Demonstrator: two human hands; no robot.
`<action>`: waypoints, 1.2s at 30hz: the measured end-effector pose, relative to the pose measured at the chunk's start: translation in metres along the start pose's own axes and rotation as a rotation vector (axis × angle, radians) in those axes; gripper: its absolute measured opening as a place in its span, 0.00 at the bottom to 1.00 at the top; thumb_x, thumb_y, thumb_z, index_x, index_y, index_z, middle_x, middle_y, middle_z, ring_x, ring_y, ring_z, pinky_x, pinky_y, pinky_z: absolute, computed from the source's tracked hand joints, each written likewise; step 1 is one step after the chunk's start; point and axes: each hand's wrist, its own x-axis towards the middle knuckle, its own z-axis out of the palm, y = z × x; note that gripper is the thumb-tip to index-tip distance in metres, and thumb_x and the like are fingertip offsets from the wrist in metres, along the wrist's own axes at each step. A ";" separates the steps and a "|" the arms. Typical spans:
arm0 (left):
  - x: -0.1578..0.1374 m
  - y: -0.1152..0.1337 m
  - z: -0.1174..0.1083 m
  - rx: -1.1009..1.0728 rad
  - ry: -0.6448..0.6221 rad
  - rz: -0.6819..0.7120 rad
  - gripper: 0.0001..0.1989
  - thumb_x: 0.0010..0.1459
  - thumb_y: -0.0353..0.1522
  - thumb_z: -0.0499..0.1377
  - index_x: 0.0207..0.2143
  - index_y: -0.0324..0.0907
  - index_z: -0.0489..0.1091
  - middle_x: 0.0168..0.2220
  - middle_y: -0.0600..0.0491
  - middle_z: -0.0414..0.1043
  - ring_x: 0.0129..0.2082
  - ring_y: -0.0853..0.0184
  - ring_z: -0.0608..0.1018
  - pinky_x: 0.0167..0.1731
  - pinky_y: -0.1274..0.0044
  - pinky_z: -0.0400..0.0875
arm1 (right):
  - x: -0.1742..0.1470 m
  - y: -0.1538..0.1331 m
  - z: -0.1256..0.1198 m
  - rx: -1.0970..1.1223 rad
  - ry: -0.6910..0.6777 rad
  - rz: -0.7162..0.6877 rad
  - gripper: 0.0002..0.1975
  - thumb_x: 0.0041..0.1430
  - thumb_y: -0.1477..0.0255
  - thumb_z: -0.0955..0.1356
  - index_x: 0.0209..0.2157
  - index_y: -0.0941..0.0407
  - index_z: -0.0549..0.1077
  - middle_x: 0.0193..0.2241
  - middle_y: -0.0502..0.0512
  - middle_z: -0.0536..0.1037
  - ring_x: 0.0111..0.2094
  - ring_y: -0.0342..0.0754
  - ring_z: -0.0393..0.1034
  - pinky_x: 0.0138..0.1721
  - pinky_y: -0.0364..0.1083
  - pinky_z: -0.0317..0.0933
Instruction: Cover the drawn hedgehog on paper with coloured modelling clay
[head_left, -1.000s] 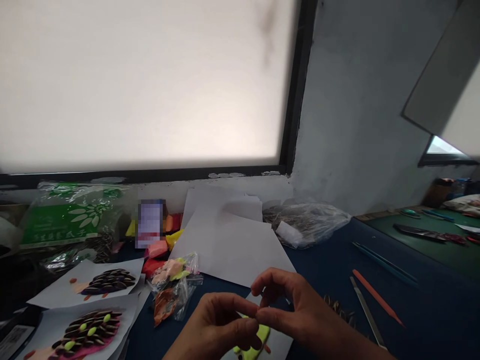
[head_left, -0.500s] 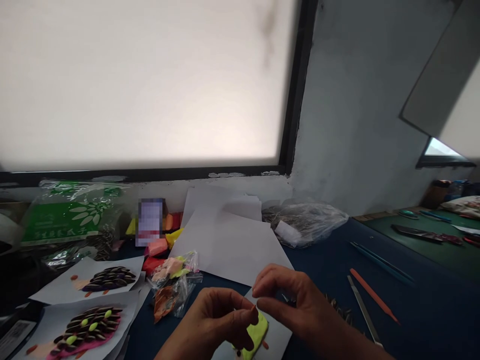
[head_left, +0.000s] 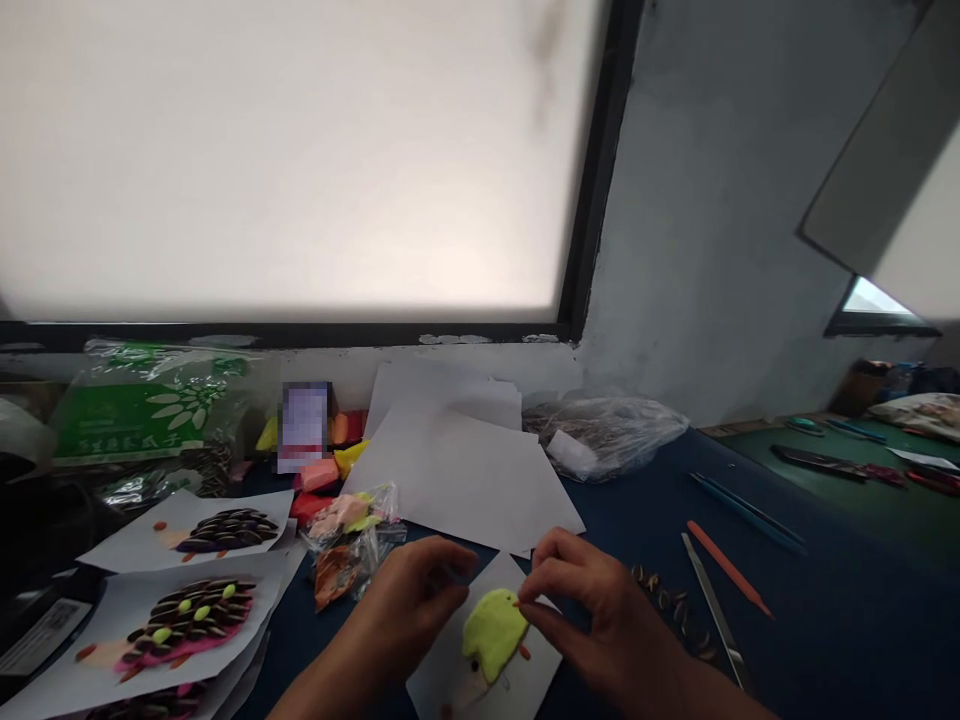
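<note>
On a white sheet [head_left: 439, 655] lies a flat yellow-green clay hedgehog body [head_left: 495, 632], with a dark eye, a pale snout and a small orange-brown foot [head_left: 524, 652] at its right edge. My right hand [head_left: 581, 600] pinches a tiny orange-brown bit of clay [head_left: 517, 604] at the body's upper right edge; fingertips partly hide it. To the left of the body, my left hand [head_left: 416, 600] hovers with curved fingers, thumb and forefinger apart, holding nothing. Bags of coloured clay [head_left: 352, 512] and a bag of brown clay [head_left: 334, 575] lie beyond my left wrist.
Hedgehog pictures with seeds [head_left: 195, 620] are stacked at left. Loose seeds [head_left: 679, 605], a metal blade tool [head_left: 712, 605], an orange tool [head_left: 727, 568] and blue tweezers [head_left: 750, 512] lie at right. White paper [head_left: 465, 480], a green seed bag [head_left: 142, 410] and a clear bag [head_left: 615, 435] stand behind.
My left hand has let go of the orange-brown bit and drawn left, uncovering the yellow-green body. My right hand has brought the bit down to its edge. The view has shifted slightly.
</note>
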 end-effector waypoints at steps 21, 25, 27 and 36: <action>-0.010 -0.007 -0.017 0.321 -0.390 0.139 0.47 0.37 0.36 0.70 0.62 0.52 0.61 0.60 0.48 0.58 0.59 0.50 0.61 0.60 0.62 0.57 | -0.037 0.018 0.041 -0.246 0.024 -0.123 0.06 0.57 0.78 0.65 0.29 0.56 0.72 0.28 0.54 0.72 0.29 0.46 0.67 0.29 0.42 0.56; -0.008 -0.007 -0.017 0.339 -0.397 0.134 0.45 0.36 0.37 0.70 0.61 0.51 0.64 0.60 0.47 0.59 0.59 0.48 0.61 0.60 0.60 0.57 | -0.037 0.018 0.044 -0.256 0.017 -0.108 0.07 0.57 0.78 0.65 0.28 0.56 0.72 0.27 0.53 0.72 0.28 0.46 0.67 0.28 0.42 0.56; -0.007 -0.007 -0.017 0.335 -0.396 0.144 0.45 0.36 0.38 0.71 0.60 0.52 0.65 0.59 0.47 0.59 0.59 0.48 0.61 0.59 0.60 0.57 | -0.037 0.019 0.045 -0.262 0.015 -0.114 0.07 0.57 0.78 0.64 0.27 0.56 0.72 0.27 0.53 0.72 0.28 0.45 0.67 0.28 0.42 0.56; -0.006 -0.011 -0.017 0.334 -0.396 0.144 0.46 0.36 0.38 0.71 0.61 0.52 0.64 0.60 0.47 0.58 0.59 0.47 0.61 0.59 0.60 0.57 | -0.034 0.016 0.045 -0.272 -0.020 -0.105 0.08 0.58 0.78 0.64 0.28 0.57 0.72 0.27 0.54 0.72 0.29 0.46 0.67 0.29 0.42 0.57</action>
